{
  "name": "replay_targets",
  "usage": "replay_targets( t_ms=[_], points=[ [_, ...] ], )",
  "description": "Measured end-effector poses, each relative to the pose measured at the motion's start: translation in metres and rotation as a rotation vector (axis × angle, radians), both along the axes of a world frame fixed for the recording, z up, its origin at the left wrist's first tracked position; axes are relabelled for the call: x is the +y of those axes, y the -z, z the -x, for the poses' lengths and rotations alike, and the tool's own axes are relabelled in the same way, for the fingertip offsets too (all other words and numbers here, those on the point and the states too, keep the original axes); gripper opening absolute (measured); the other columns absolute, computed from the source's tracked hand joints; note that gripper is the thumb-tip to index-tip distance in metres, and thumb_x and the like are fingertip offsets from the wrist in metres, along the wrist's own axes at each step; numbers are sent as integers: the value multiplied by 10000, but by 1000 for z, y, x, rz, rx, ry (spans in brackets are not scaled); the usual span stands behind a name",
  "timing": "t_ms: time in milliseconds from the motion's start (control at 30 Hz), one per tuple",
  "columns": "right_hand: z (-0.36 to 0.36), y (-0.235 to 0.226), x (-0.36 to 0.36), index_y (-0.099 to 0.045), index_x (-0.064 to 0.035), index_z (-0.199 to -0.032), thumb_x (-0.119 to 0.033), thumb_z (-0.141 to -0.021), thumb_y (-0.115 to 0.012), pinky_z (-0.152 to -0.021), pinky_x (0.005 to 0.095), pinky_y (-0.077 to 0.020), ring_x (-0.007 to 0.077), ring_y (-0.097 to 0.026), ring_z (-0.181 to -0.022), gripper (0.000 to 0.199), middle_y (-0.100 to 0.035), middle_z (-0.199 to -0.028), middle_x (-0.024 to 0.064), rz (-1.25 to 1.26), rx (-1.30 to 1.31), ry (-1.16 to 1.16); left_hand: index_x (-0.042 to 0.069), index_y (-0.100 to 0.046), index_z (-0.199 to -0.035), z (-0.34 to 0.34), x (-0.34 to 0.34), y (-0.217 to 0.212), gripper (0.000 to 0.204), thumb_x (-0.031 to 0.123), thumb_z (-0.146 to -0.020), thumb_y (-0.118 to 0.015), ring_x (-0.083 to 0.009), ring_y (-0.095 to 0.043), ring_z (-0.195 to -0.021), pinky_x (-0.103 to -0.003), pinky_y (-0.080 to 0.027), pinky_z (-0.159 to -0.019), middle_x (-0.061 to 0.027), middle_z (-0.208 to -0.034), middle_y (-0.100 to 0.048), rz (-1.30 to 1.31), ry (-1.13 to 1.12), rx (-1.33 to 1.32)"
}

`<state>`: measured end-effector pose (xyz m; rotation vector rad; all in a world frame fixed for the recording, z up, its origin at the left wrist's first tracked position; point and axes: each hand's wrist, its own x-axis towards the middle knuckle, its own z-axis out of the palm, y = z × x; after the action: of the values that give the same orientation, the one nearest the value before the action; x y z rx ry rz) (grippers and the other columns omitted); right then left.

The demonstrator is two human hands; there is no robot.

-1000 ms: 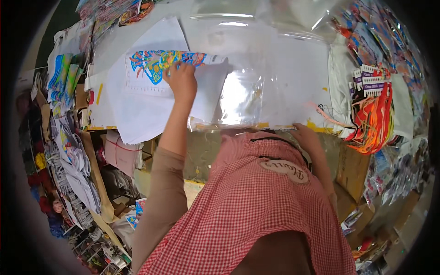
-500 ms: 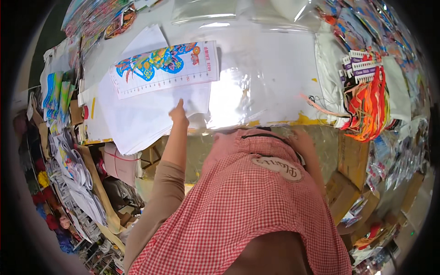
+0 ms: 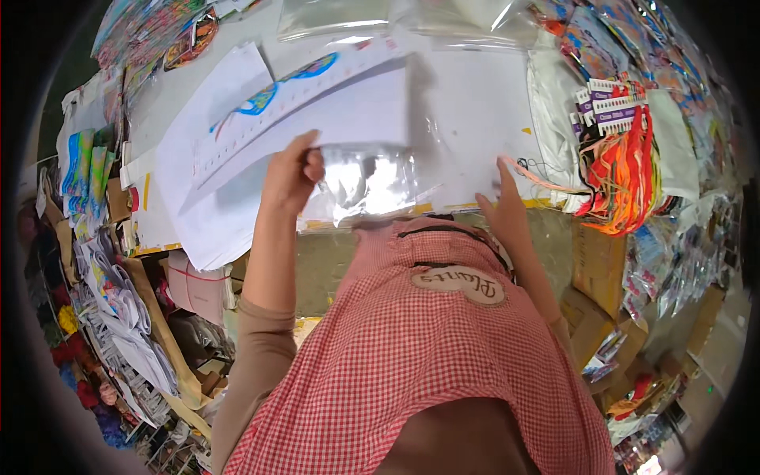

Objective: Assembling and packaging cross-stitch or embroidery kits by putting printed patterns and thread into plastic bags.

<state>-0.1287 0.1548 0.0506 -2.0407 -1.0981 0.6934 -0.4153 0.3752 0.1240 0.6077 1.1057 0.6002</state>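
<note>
My left hand (image 3: 291, 176) is over the table's front part, thumb and fingers pinched at the lower edge of a white sheet (image 3: 360, 107). On top of that sheet, a strip printed with a colourful picture and a scale (image 3: 317, 77) stands tilted, raised off the pile. More white paper (image 3: 214, 233) lies beneath, overhanging the front edge. Beside my left hand, a shiny clear plastic sheet or bag (image 3: 368, 184) reflects the light. My right hand (image 3: 507, 207) is at the front edge, fingers spread and holding nothing, close to the loose ends of a pale pink thread (image 3: 542, 180).
Bundled orange and red threads (image 3: 625, 170) with white-and-purple cards (image 3: 617, 109) lie on the right. Clear plastic bags (image 3: 336, 17) rest at the back. Stacks of colourful packets (image 3: 138, 32) fill the far left. Cardboard boxes (image 3: 598, 269) stand below the table at right.
My left hand has gone from pointing to a pinch and moved slightly left and away from me. The printed strip has lifted and tilted. My right hand has come up onto the table's edge.
</note>
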Motion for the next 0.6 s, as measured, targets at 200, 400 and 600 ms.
replay_targets(
  t_ms=[200, 400, 600],
  points=[
    [-16, -59, 48, -588, -64, -1174, -75, -726, -664, -878, 357, -457, 296, -569, -1086, 455, -558, -1232, 148, -408, -685, -413, 8, -619, -782, -56, -75, -52, 294, 290, -863, -635, -134, -569, -570, -235, -436, -543, -78, -635, -615, 187, 417, 11],
    [-64, 3, -3, -669, -33, -974, -146, -772, -683, -760, 320, -475, 205, -634, -827, 232, -682, -858, 98, 175, 109, -435, -5, -583, -1072, -57, -95, -2, 349, 298, -899, -602, -162, -589, -860, -282, -472, -769, -102, -943, -634, -123, 551, -64],
    [-77, 83, -47, -604, 46, -853, -329, -819, -657, -591, 365, -424, 212, -577, -651, 381, -583, -687, 156, 424, 307, 86, 85, -525, -1245, -42, -93, 65, 478, 273, -828, -662, -319, -439, -1243, -413, -346, -1015, -175, -1362, -437, -1139, 815, 655]
  ],
)
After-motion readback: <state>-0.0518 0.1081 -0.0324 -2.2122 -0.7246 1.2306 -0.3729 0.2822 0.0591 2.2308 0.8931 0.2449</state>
